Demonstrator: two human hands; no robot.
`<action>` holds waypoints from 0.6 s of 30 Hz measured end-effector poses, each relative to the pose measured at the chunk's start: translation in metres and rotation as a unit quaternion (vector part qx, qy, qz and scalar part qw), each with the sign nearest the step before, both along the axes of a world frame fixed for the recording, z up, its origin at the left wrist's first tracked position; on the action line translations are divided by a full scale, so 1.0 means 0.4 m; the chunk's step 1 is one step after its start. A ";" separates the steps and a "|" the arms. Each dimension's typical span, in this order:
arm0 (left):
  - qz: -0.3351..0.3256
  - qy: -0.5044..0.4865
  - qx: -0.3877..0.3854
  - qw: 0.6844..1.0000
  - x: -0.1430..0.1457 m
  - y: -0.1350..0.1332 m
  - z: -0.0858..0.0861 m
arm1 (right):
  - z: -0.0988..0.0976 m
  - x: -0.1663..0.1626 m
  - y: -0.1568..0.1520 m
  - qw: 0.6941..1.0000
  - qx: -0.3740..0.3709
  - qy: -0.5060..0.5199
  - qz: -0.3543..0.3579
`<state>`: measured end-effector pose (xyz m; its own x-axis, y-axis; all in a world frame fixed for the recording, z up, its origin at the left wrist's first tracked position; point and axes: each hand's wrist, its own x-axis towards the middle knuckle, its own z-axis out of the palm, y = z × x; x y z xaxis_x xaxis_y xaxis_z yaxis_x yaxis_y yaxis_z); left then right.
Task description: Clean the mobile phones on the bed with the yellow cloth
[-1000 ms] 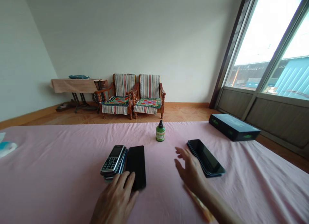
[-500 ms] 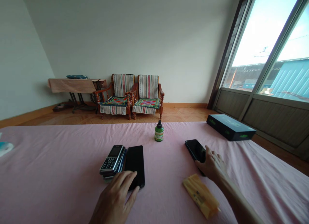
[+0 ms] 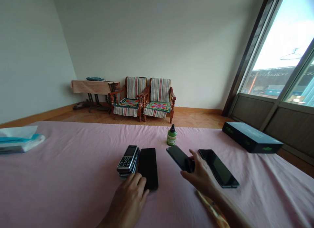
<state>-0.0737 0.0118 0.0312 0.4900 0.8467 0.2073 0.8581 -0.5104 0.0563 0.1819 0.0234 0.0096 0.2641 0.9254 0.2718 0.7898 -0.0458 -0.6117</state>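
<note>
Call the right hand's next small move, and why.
I'd likely move the held phone left, toward the black phone beside the keypad phone: the right hand grips it apart from the right-side phone, and the left hand sits at the black phone's near end.

Your right hand [image 3: 200, 171], which was over the right-hand phones half a second ago, has moved left and now grips a dark phone [image 3: 180, 158], exposing another phone [image 3: 219, 169]. Your view has swung left, showing more of the white-and-blue pack [image 3: 21, 142], and your forearm [image 3: 224, 201] now partly covers the yellow packet [image 3: 211, 209].
</note>
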 end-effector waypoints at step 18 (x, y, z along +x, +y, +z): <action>0.023 0.034 -0.045 0.998 0.001 -0.002 0.002 | -0.016 -0.263 0.065 0.996 0.027 -0.019 0.080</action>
